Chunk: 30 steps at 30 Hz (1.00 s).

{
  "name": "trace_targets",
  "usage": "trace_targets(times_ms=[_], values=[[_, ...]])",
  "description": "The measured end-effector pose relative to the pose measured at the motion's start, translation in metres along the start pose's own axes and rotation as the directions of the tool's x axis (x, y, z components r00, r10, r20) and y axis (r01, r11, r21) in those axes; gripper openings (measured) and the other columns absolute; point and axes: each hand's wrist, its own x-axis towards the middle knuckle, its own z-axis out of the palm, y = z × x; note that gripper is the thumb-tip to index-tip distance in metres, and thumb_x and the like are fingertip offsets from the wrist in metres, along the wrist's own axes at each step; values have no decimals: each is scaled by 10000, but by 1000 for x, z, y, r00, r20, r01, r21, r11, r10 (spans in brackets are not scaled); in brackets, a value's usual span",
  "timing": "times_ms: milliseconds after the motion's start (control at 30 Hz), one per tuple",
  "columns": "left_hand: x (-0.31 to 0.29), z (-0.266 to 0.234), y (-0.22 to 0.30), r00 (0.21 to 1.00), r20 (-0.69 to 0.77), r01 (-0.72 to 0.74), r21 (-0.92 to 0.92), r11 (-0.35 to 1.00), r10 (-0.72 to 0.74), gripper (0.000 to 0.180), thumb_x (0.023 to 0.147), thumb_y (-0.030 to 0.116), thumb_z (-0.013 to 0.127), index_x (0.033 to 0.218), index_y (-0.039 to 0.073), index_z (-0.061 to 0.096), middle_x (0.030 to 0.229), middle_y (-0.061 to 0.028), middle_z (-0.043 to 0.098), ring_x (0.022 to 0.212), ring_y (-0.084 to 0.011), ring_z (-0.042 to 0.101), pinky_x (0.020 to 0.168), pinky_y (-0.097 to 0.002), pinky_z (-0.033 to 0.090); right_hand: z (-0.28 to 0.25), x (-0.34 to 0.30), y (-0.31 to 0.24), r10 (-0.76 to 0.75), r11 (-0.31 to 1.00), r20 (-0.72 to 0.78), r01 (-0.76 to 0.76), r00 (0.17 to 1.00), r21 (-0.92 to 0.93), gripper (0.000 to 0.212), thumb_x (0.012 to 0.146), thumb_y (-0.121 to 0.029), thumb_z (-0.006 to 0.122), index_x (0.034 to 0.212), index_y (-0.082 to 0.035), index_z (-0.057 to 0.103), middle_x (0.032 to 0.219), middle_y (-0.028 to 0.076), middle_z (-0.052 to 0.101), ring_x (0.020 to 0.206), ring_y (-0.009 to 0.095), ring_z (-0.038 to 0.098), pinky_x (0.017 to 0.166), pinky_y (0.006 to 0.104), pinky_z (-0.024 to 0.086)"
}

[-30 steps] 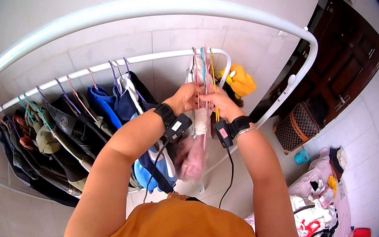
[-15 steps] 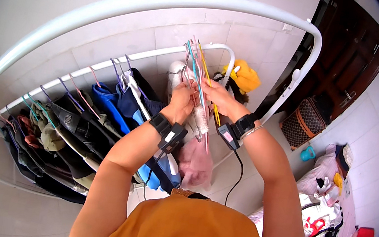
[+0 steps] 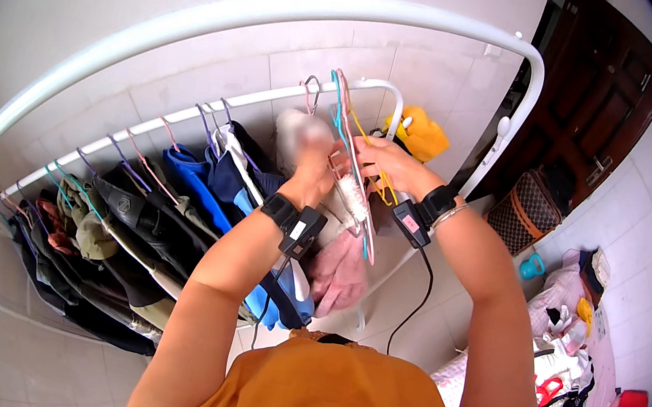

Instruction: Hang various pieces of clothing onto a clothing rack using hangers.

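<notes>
At the right end of the rack's lower rail, my left hand (image 3: 313, 174) is against a white fluffy garment (image 3: 290, 131); a blur covers its fingertips, so their grip cannot be made out. My right hand (image 3: 392, 165) is closed round a few thin clothes hangers, among them a teal hanger (image 3: 337, 109), a pink hanger (image 3: 346, 98) and a yellow hanger (image 3: 384, 185). White lacy fabric (image 3: 354, 198) shows between the hangers below my hands. Further down hangs a dusty pink garment (image 3: 339, 272). Another hook (image 3: 313, 85) sits on the rail beside the white garment.
Dark and blue clothes (image 3: 136, 216) hang along the white rail (image 3: 187, 109) to the left. The rack's upper bar (image 3: 290, 2) arches above. A yellow cloth (image 3: 423, 138) hangs past the rail's end. Right are a patterned suitcase (image 3: 525, 209), brown door (image 3: 598, 102) and heaped clothes (image 3: 564, 369).
The hangers under my right hand have tilted and moved slightly right, apart from the white fluffy garment. My left hand stays near that garment, and more of it shows now.
</notes>
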Motion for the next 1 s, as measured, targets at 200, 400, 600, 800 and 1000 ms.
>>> trace_targets(times_ms=[200, 400, 600, 800, 1000], values=[[3, -5, 1, 975, 179, 121, 55, 991, -129, 289, 893, 44, 426, 1147, 98, 299, 1162, -93, 495, 951, -226, 558, 675, -409, 460, 17, 6, -3, -17, 964, -161, -26, 987, -263, 401, 814, -138, 590, 1171, -78, 417, 846, 78, 582, 709, 139, 580, 551, 291, 472], [-1, 9, -9, 998, 54, 29, -84, 996, -24, 449, 782, -111, 426, 1121, 157, 305, 1301, -75, 412, 1117, -233, 493, 767, -414, 347, -50, 12, -24, -22, 644, -259, -184, 966, -742, 270, 755, -19, 513, 1023, 0, 486, 752, 139, 587, 679, 188, 612, 532, 321, 485], [18, 40, -27, 993, 78, -71, -241, 968, 92, 610, 703, -207, 366, 1098, 249, 273, 1315, -48, 355, 1164, -228, 427, 727, -322, 366, -86, 26, -2, -661, 69, -43, 4, 749, -998, 173, 781, -137, 527, 899, -25, 583, 730, 164, 614, 586, 302, 605, 500, 399, 462], [38, 41, -41, 1000, 4, -23, -433, 901, 27, 790, 676, -229, 412, 1262, 248, 181, 1249, -96, 334, 1113, -239, 405, 863, -388, 364, -57, 43, -18, -15, 665, -171, -118, 985, -738, 178, 883, -206, 470, 884, -46, 548, 546, 38, 499, 340, 119, 414, 334, 286, 346], [36, 40, -55, 1000, -6, -17, -116, 993, 16, 630, 751, -162, 443, 1194, 220, 211, 1165, -98, 408, 1017, -217, 462, 814, -340, 429, -94, 46, 8, -29, 421, -151, -125, 988, -898, 506, 806, -184, 556, 1252, -75, 343, 802, 171, 589, 613, 267, 593, 542, 375, 462]])
